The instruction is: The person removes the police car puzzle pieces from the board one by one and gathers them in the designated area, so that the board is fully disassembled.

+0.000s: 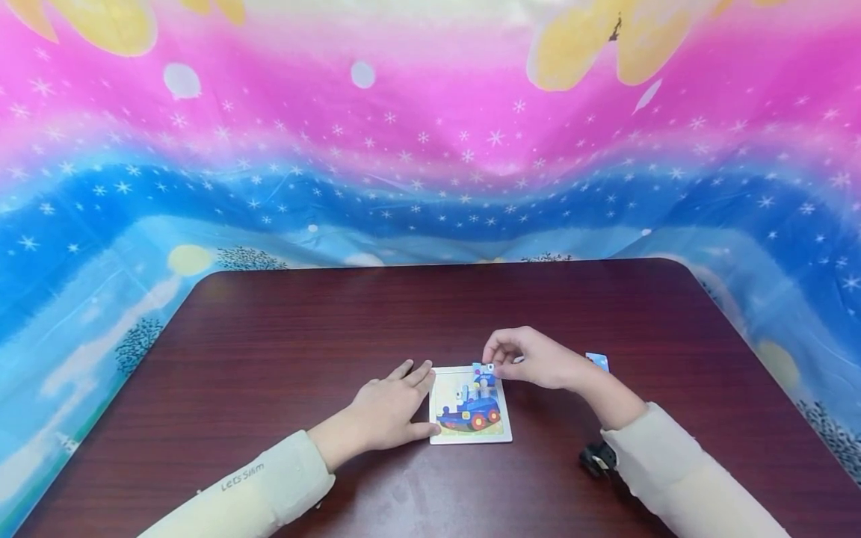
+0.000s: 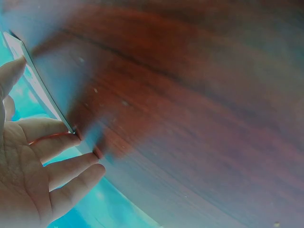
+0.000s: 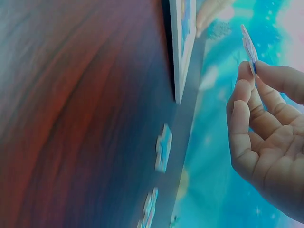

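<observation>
A square jigsaw puzzle in a white-rimmed tray [image 1: 468,439] lies on the table, showing a blue train with red wheels. My left hand [image 1: 390,407] lies along its left side with fingers extended, thumb and fingertips at the rim. In the left wrist view the left hand [image 2: 42,156] has its fingers spread by the tray edge. Over the tray's upper right corner, my right hand [image 1: 534,359] pinches a puzzle piece [image 1: 481,370] between thumb and index finger. The right wrist view shows this puzzle piece [image 3: 249,50] held up on edge, apart from the tray, by the right hand [image 3: 270,137].
A loose blue puzzle piece [image 1: 597,362] lies beyond the right forearm. Two loose pieces, one nearer the tray [image 3: 164,148] and one farther [image 3: 150,206], show in the right wrist view. A black object [image 1: 596,459] is beside the right sleeve. A patterned cloth [image 1: 430,149] hangs behind the table.
</observation>
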`<state>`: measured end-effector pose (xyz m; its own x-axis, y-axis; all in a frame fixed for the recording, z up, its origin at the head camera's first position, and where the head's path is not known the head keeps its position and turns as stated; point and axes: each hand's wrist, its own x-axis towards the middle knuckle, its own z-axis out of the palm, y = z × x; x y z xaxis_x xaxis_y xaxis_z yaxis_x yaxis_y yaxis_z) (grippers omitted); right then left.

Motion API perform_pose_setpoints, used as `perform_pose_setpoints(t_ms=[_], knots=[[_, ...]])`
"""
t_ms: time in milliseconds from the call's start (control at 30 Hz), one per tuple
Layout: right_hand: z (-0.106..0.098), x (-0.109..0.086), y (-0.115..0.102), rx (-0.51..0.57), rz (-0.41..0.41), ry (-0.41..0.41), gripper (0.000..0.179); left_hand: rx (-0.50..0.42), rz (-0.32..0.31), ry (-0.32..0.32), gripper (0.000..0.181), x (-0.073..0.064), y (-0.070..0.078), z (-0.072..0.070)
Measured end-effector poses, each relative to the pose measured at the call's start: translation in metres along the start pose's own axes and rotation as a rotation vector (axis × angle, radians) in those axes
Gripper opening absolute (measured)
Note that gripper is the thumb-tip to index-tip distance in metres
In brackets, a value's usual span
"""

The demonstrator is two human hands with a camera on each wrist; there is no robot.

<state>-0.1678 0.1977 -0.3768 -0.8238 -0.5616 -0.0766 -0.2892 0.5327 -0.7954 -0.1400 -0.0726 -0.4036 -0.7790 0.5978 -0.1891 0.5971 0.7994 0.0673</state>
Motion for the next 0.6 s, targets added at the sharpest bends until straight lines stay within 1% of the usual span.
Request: perform_pose_setpoints(t_ms=[167,367,600], knots=[[-0.01,-0.012,0.008,0.029,0.018,0.021,0.012,-0.002,0.002,0.002,0.082,0.0,0.0,0.001],[-0.018,-0.028,0.017,0.023,0.058,0.042,0.012,-0.004,0.004,-0.001,0.082,0.0,0.001,0.001],[-0.021,-0.041,0.025,0.027,0.065,0.01,0.012,-0.02,0.001,-0.009,0.082,0.0,0.001,0.0]])
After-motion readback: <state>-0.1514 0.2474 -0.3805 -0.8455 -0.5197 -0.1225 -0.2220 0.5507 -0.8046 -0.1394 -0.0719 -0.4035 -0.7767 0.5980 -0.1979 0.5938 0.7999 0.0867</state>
